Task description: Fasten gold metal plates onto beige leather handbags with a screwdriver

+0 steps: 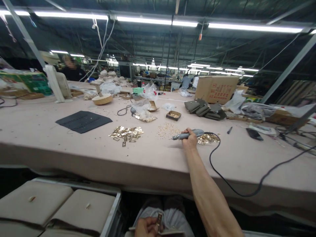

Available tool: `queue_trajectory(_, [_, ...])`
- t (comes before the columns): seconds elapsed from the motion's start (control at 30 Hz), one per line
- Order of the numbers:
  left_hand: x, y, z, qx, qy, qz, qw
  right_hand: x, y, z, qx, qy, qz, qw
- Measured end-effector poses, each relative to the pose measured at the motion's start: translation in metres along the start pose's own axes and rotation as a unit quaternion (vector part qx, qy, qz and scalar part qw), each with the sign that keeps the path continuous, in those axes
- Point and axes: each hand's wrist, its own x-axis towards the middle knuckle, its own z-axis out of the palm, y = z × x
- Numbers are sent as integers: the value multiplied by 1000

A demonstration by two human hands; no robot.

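Note:
My right hand [190, 141] is closed around a grey electric screwdriver [197, 132], its thin bit pointing left just over the table. Low in the view, above my lap, my left hand [145, 227] pinches a small brass-coloured metal plate [159, 218]. A light-coloured flat piece lies under that hand, mostly cut off by the frame. Tiny gold screws [166, 130] are scattered near the screwdriver's tip. To their left is a pile of gold metal plates [127, 133]. Another heap of gold metal parts [208, 139] sits partly behind the screwdriver.
A dark cord [237, 191] loops from the screwdriver across the table [153, 149] to the right. A small box [173, 115] holds more screws. Black sheet [84, 121] at left; grey pouches [204, 108] by a carton [216, 89]. Beige bags [84, 207] fill a crate at lower left.

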Motion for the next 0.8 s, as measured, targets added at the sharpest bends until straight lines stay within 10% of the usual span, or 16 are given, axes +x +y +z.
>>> queue_trajectory(0.2, [-14, -9, 5, -52, -14, 11, 998, -92, -32, -61, 16, -137, -17, 990])
queue_trajectory(0.43, [-11, -19, 3, -66, -33, -11, 997, -227, -32, -136, -83, -108, 0, 991])
queue_trajectory(0.8, [-18, -12, 6, -78, -29, 3, 997, -277, 11, -183, -198, -110, -69, 972])
